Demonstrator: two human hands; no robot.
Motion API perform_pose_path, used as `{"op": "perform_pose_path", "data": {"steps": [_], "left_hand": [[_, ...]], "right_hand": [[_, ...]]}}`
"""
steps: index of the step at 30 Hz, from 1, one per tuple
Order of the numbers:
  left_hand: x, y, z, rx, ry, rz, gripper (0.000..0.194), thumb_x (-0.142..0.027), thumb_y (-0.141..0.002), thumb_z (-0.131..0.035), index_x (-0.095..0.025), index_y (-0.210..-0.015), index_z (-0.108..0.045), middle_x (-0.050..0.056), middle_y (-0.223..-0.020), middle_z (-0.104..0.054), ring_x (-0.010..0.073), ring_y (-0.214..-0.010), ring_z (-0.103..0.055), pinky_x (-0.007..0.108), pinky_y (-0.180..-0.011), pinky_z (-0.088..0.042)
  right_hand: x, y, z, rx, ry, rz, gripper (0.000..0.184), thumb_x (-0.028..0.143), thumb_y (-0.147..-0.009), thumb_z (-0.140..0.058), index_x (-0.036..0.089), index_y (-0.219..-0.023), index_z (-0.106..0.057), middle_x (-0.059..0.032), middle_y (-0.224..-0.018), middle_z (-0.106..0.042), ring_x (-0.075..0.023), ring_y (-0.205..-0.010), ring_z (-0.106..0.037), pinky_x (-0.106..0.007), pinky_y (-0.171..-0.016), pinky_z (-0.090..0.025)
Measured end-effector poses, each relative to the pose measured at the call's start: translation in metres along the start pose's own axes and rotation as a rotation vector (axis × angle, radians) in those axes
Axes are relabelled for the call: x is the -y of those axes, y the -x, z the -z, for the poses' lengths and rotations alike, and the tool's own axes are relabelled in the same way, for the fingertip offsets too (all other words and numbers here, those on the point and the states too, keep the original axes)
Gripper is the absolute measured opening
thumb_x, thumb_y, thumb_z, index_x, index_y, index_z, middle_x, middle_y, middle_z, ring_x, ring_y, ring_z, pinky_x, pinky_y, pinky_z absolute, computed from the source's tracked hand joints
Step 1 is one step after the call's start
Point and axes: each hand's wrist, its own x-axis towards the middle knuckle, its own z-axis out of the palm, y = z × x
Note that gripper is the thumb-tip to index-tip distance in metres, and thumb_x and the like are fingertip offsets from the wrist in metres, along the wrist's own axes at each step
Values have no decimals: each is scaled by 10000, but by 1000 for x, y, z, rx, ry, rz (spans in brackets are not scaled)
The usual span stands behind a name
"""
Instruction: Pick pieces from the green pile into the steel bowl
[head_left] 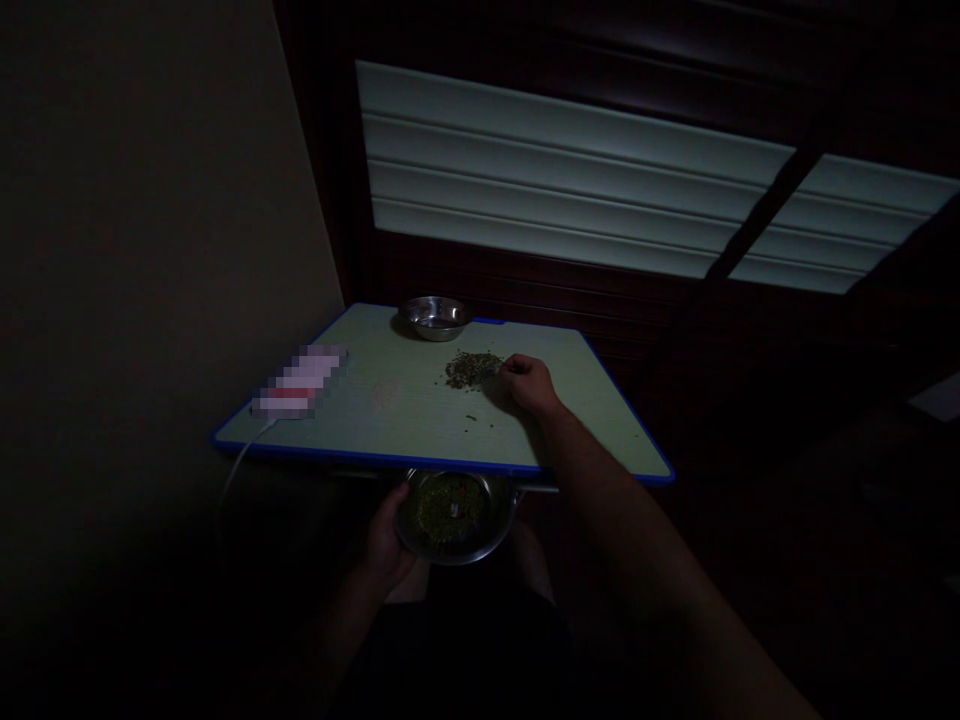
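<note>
From my distant seat, I saw the person's lap at the bottom of the dim view, with a bare knee just right of a near steel bowl. The left hand held that bowl by its left side, the thumb over the rim and the rest of the hand below. Inside lay a mass of greenish grains, with a small pale scrap on top of them.

Just beyond stood a pale table edged in blue, and the right forearm reached in over its near edge. A few loose bits lay short of the main pile of grains, which was spread thinly near the table's middle. The right hand was at the pile's right side, its fingers curled narrow; in that gloom I could not tell whether they pinched anything.

To the left lay a pinkish device (masked into coarse squares on my screen), a white cable trailing from it over the edge. Farther back, a second steel bowl sat upright near the far edge, and behind everything rose dark woodwork with pale slatted panels.
</note>
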Motion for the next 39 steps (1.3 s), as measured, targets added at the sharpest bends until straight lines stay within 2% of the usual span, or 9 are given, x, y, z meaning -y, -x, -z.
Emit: {"op": "perform_pose_path", "data": {"steps": [14,23,30,36,39], "left_hand": [[0,0,0,-11,-10,-12,219,-286,-774,-584,-145,-861,-728,85,-832,-771,276,-938,-696,408,-890,-522],[-1,2,-2,-15,-6,-8,213,-266,-802,-558,-152,-841,-733,76,-815,-775,245,-836,-715,372,-824,-549],[-1,2,-4,-25,13,8,228,-251,-813,-542,-132,-847,-734,80,-808,-774,225,-789,-715,337,-754,-560],[-1,3,-4,-25,17,-13,224,-260,-808,-542,-148,-827,-735,64,-792,-774,227,-827,-712,360,-829,-545],[-2,3,-5,-38,12,-5,235,-254,-818,-531,-140,-822,-736,69,-797,-774,220,-805,-712,350,-812,-548]], "right_hand": [[-3,0,-3,79,-74,7,170,351,-603,-595,181,-600,-590,23,-580,-559,-114,-573,-467,-243,-568,-371],[0,2,-3,129,-129,-25,184,356,-573,-637,178,-595,-597,13,-571,-562,-111,-547,-458,-257,-558,-372],[4,4,0,226,-165,-88,217,343,-525,-689,163,-624,-622,4,-583,-574,-116,-544,-468,-261,-542,-369],[7,5,4,313,-194,-90,260,348,-495,-739,148,-613,-622,4,-590,-579,-102,-559,-464,-255,-561,-373],[10,6,6,360,-206,-119,248,317,-481,-743,147,-615,-621,5,-599,-592,-104,-569,-479,-255,-568,-384]]}}
